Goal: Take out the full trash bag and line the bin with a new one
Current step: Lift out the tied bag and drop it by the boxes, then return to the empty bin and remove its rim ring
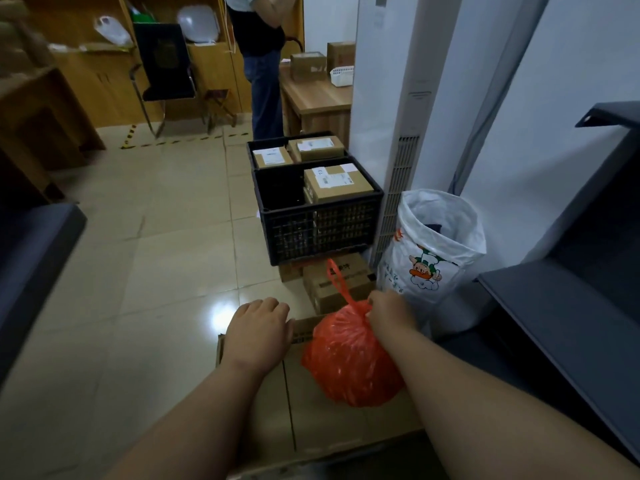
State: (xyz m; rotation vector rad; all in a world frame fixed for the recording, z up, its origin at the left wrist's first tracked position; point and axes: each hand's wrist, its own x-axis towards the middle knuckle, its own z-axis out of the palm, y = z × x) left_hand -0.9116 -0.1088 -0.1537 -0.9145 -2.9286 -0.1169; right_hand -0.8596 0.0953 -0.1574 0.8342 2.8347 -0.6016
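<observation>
One full orange-red plastic trash bag [349, 362] is sitting on a flat brown cardboard box [311, 427], with the right hand [388, 311] pinching its knotted neck; lifting straight up should be sparing the thin film. Left of the bag, the left hand [258, 327] is resting on the box, and I cannot tell whether it is gripping. Beyond the bag, a black plastic crate [318, 216] and a white printed sack [440, 244] are crowding the way.

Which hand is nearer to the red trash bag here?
Right. The right hand grips the red trash bag at its gathered neck. The left hand sits on the cardboard box to the bag's left, apart from it.
</observation>
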